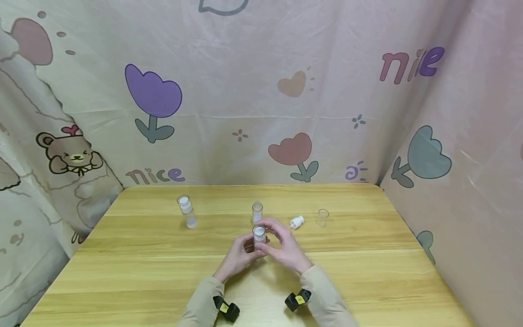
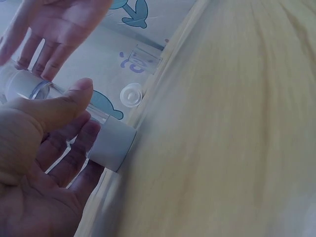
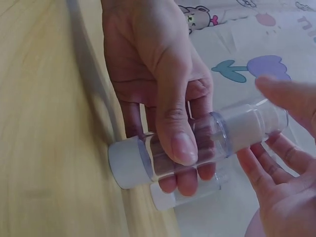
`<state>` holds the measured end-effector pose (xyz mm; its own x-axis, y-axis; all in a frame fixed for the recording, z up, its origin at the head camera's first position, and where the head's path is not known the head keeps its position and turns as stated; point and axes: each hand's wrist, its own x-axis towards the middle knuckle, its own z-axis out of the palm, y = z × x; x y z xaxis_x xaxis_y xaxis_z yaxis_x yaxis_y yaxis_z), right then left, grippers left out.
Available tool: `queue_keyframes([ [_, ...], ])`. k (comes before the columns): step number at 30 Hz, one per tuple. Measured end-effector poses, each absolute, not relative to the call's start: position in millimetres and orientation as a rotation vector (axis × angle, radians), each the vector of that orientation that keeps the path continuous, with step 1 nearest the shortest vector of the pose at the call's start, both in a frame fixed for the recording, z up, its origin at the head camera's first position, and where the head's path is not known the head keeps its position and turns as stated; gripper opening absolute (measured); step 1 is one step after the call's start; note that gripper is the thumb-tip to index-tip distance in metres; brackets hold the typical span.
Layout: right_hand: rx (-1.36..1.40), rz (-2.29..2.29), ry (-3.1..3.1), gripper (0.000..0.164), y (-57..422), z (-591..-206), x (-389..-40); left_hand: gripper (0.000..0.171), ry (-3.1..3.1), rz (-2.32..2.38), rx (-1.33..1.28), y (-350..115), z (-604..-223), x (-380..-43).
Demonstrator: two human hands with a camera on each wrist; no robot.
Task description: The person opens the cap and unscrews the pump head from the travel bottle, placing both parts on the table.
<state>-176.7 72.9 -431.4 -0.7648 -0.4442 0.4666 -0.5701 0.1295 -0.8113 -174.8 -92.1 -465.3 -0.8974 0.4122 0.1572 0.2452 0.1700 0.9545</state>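
A clear cylindrical bottle [image 1: 259, 235] with a white base [image 3: 129, 163] and a white inner collar under a clear cap [image 3: 272, 117] stands between both hands. The left hand [image 1: 241, 255] grips its clear body, thumb on the near side and fingers behind it. Around the upper end, the right hand [image 1: 286, 247] holds the clear cap between thumb and fingers. Just behind the hands stands another clear bottle [image 1: 257, 212], its lower part partly hidden.
At the back left stands a capped clear bottle [image 1: 187, 211] with a white collar. Right of the hands, a white pump part [image 1: 297, 222] lies on its side near a clear cap [image 1: 322, 218]. A patterned curtain [image 1: 229, 100] borders the wooden table [image 1: 143, 268].
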Motion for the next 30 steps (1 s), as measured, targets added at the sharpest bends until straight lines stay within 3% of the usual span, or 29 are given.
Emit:
queue_keyframes([
  [19, 0.933, 1.47, -2.334, 0.042, 66.3, -416.9, -163.9, 0.045, 2.311, 1.822, 0.662, -92.5, -464.5, -174.1],
  [30, 0.908, 1.523, -2.307, 0.042, 66.9, -442.0, -177.7, 0.046, 2.289, 1.837, 0.651, -92.5, -466.1, -174.1],
])
